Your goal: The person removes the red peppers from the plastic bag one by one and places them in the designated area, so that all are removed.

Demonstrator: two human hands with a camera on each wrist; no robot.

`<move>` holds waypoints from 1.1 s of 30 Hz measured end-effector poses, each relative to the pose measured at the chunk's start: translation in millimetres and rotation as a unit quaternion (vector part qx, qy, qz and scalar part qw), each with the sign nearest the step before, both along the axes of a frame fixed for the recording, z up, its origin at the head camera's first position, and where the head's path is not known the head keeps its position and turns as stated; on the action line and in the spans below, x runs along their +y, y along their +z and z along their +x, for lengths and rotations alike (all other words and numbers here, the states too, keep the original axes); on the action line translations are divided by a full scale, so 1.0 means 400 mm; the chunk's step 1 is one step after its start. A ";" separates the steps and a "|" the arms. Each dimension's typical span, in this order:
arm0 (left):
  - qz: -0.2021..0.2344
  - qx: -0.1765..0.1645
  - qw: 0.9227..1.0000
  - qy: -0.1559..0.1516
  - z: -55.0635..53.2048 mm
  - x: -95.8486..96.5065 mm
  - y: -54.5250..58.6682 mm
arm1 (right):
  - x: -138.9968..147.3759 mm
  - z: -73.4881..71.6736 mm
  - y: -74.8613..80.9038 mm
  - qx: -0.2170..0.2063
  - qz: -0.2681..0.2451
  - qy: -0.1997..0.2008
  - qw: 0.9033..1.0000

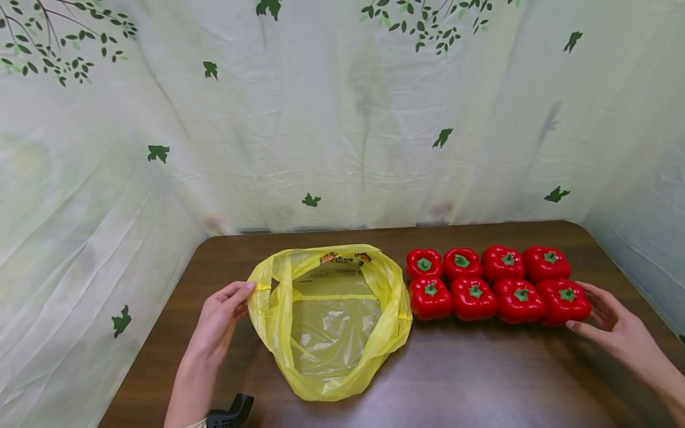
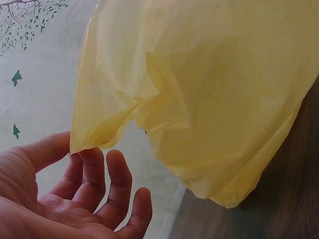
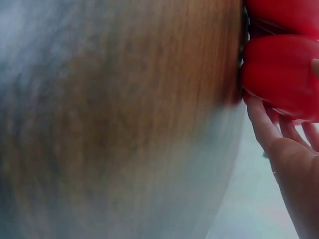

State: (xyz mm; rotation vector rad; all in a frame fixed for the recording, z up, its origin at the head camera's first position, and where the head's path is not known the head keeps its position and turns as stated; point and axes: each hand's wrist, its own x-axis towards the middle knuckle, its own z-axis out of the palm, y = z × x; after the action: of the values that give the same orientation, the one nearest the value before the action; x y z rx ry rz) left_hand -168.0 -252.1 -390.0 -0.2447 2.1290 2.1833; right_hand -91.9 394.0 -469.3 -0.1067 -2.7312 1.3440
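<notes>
A yellow plastic bag stands with its mouth wide open in the middle of the table. My left hand pinches its left handle between thumb and fingertips; in the left wrist view the other fingers of that hand are loosely bent below the yellow film. To the right of the bag, several red bell peppers with green stems sit in two rows. My right hand holds the front-row pepper at the right end, thumb at its front and fingers at its far side. The right wrist view shows this pepper close up.
The brown wooden table has rounded far corners. Behind it and at both sides hangs a pale curtain with green leaf prints. The left pepper of the front row stands close against the bag's right side.
</notes>
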 end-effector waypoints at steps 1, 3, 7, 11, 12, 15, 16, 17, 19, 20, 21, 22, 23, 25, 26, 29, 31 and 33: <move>0.000 0.000 1.000 0.000 0.000 0.000 0.000 | -0.003 0.000 0.001 0.001 -0.001 0.000 1.000; -0.001 0.001 1.000 0.000 0.000 -0.001 0.001 | -0.010 0.001 0.004 0.006 -0.003 -0.001 1.000; -0.001 0.001 1.000 -0.002 0.001 0.000 0.001 | -0.012 0.010 0.010 0.021 -0.003 0.000 1.000; 0.000 0.003 1.000 -0.003 0.002 0.001 0.003 | -0.010 0.018 0.026 0.052 -0.022 -0.008 0.998; 0.000 0.005 1.000 -0.004 0.002 0.001 0.004 | -0.013 0.020 0.031 0.062 -0.026 -0.016 0.998; 0.000 0.009 1.000 -0.004 0.003 0.003 0.007 | -0.030 0.024 0.050 0.095 -0.035 -0.047 0.994; 0.001 0.010 1.000 -0.004 0.004 0.003 0.007 | -0.038 0.025 0.058 0.104 -0.033 -0.061 0.992; 0.001 0.010 1.000 -0.003 0.005 0.004 0.008 | -0.047 0.026 0.066 0.112 -0.031 -0.076 0.990; 0.001 0.010 1.000 -0.002 0.007 0.004 0.009 | -0.065 0.027 0.085 0.133 -0.022 -0.099 0.986; 0.001 0.009 1.000 -0.002 0.007 0.004 0.009 | -0.075 0.028 0.095 0.144 -0.021 -0.107 0.984; 0.002 0.008 1.000 -0.001 0.008 0.004 0.010 | -0.086 0.027 0.105 0.154 -0.019 -0.111 0.982; 0.002 0.007 1.000 0.000 0.009 0.004 0.010 | -0.098 0.028 0.114 0.162 -0.015 -0.112 0.980; 0.003 0.008 1.000 0.000 0.009 0.003 0.010 | -0.110 0.027 0.124 0.169 -0.014 -0.109 0.979; 0.004 0.008 1.000 0.001 0.009 0.002 0.011 | -0.136 0.026 0.142 0.179 -0.010 -0.098 0.979; 0.005 0.008 1.000 0.003 0.009 0.002 0.011 | -0.149 0.025 0.151 0.182 -0.012 -0.090 0.979; 0.006 0.010 1.000 0.003 0.010 0.002 0.013 | -0.187 0.019 0.174 0.187 -0.023 -0.057 0.980; 0.009 0.011 1.000 0.004 0.011 0.002 0.014 | -0.212 0.015 0.188 0.193 -0.031 -0.035 0.980; 0.010 0.014 1.000 0.004 0.011 0.000 0.016 | -0.236 0.012 0.202 0.197 -0.035 -0.017 0.980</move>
State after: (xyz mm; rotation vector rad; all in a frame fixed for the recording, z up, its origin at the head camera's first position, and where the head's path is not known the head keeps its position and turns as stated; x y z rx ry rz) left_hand -163.5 -252.2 -383.7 -0.2225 2.1232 2.2251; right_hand -87.3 299.7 -388.4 0.0987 -2.3450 1.2928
